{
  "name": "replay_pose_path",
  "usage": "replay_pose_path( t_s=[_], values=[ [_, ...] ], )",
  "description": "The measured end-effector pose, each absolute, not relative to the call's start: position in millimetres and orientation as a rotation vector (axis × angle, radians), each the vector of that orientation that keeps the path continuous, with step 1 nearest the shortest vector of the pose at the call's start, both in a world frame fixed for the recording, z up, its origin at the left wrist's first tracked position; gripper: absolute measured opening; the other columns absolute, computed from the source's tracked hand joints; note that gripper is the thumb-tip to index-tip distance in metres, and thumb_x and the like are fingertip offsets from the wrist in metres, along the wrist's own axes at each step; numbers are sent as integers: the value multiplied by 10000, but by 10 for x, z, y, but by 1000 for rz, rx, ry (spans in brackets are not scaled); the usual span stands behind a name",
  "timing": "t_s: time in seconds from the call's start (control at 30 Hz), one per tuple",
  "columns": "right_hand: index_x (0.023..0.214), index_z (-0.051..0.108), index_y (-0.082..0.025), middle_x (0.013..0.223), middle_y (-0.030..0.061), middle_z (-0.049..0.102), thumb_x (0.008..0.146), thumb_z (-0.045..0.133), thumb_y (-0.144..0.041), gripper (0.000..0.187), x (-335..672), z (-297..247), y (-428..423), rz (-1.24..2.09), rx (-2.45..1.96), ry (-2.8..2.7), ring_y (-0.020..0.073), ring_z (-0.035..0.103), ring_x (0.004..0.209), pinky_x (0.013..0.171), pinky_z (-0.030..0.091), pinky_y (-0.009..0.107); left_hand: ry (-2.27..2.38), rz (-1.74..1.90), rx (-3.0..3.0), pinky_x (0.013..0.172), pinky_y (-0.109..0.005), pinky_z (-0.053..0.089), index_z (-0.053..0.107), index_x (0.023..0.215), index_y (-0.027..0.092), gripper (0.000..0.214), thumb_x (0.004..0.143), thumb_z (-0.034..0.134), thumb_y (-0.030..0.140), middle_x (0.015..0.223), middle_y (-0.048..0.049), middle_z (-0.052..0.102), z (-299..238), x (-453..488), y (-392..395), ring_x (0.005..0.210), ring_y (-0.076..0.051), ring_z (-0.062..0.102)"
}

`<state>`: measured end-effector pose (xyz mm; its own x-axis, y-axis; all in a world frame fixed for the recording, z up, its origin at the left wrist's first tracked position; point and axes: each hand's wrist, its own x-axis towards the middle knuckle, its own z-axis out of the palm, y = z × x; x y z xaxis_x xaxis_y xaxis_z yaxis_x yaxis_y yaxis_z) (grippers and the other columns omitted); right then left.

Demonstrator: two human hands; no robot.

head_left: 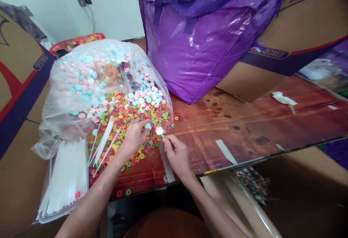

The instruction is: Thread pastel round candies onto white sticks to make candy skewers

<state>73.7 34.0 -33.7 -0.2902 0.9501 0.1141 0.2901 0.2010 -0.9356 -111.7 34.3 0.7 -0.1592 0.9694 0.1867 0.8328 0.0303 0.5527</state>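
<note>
My right hand [176, 156] pinches a thin white stick, with pale pink and white candies [159, 130] at its upper end. Close by on the left, my left hand [135, 134] has a round light-blue candy [148, 126] between thumb and fingers. Beneath both hands spreads a heap of small colourful ring candies [141, 116]. Pink, blue and white round candies [146, 98] lie behind them, partly inside a large clear plastic bag [62, 82]. A few loose white sticks [104, 140] rest on the rings beside my left wrist.
A clear container of white sticks [67, 176] stands at the left front. Behind the table's middle sits a big purple bag [201, 46], with cardboard boxes [312, 24] at right and left. Below the front edge, an open box holds a bag of finished-looking candy sticks [252, 185].
</note>
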Motion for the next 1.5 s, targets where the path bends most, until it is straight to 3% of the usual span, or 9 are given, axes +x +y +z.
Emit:
replay_pose_path(
  t_s=[0.13,0.3,0.43,0.57,0.9,1.23,1.5],
  values=[
    [814,630,-180,612,-32,525,984,478,-333,275,769,-264,294,1062,-1144,-1792,110,479,550,565,355,220,2046,1128,1535,777,-302,519,684,1205,203,432,781,617,155,941,-49,659,5,-1128,293,805,-176,628],
    [810,630,-174,616,-30,514,986,470,-280,260,740,-184,253,989,-1031,-1883,104,466,543,568,352,217,1787,1354,1143,741,-281,528,693,1055,154,318,754,668,256,951,-59,670,9,-1126,184,806,-167,652],
    [802,629,-176,629,-18,526,988,444,-252,273,697,-179,240,968,-975,-1947,111,476,550,580,356,223,1732,1437,1021,777,-300,535,694,1040,167,311,750,689,278,913,-49,728,-40,-1103,110,815,-176,668],
    [797,617,-186,599,-24,498,986,425,-250,277,677,-151,221,973,-1010,-2002,118,459,525,558,337,234,1781,1442,1067,859,-347,541,721,1082,177,320,780,680,272,999,-70,760,-122,-1104,56,883,-202,695],
    [702,491,-210,530,-58,377,958,411,-251,272,547,-47,156,1002,-1096,-2047,110,377,464,502,263,250,1991,1384,1466,842,-322,554,744,1102,199,287,880,565,179,1047,-72,760,-125,-1016,-39,905,-192,707],
    [748,547,-195,558,-37,474,963,415,-238,256,474,-67,165,1003,-1070,-1994,113,418,479,516,291,248,1955,1274,1490,956,-357,542,675,1258,211,349,957,508,271,1210,-82,727,-76,-989,-208,1112,-226,683],
    [754,578,-197,597,-13,556,956,421,-247,260,346,-112,229,1106,-1127,-1864,128,485,531,542,341,244,1836,1384,1227,1031,-399,517,736,1158,238,289,909,601,297,1213,-55,730,-93,-830,-219,1143,-253,673]
  ],
)
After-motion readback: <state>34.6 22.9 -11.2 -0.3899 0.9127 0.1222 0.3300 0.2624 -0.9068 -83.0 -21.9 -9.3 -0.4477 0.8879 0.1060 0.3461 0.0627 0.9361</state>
